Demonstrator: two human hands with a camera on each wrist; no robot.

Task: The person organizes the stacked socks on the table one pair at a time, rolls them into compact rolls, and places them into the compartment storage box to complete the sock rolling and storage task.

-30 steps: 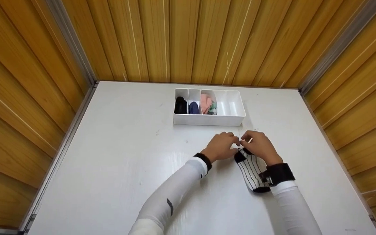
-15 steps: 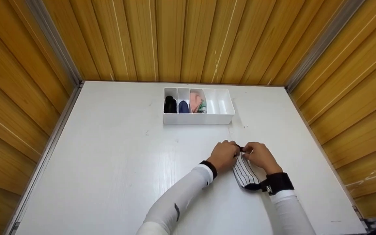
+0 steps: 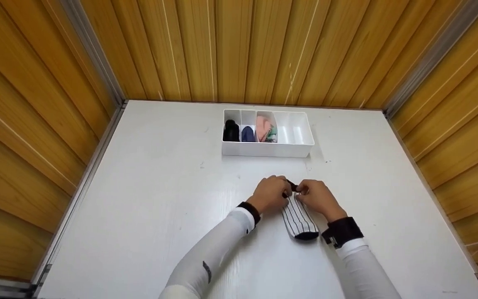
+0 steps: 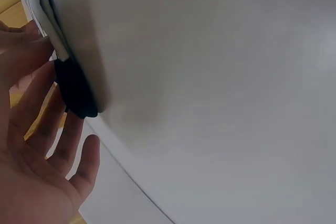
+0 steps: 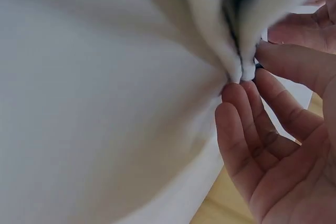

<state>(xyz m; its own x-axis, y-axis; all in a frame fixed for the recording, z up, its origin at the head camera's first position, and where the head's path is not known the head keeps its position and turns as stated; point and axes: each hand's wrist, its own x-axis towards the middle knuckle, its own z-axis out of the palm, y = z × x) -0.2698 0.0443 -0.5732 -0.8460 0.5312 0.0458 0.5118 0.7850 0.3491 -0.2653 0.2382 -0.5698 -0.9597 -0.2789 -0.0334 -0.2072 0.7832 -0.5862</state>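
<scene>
A white sock [image 3: 299, 218] with thin black stripes and black ends lies lengthwise on the white table, both hands at its far end. My left hand [image 3: 270, 194] pinches the far end's left side; in the left wrist view the thumb presses the sock's pale cloth, with its black patch [image 4: 76, 88] against the fingers. On the other side my right hand [image 3: 317, 198] pinches the far edge near the black band. Close up in the right wrist view, layers of the sock [image 5: 247, 51] are gathered between thumb and fingertips of the right hand [image 5: 283, 145].
Behind the hands stands a white divided box [image 3: 268, 149]. Its compartments hold a black bundle [image 3: 231, 132], a navy bundle [image 3: 247, 134] and pink cloth [image 3: 263, 126] with green cloth [image 3: 271, 135]. Wood-patterned walls [image 3: 259, 50] rise at the table's back and sides.
The hands have gone from over the sock's far end to gripping it on both sides. The sock has turned straighter and moved slightly left with them; the right wrist no longer covers its near end.
</scene>
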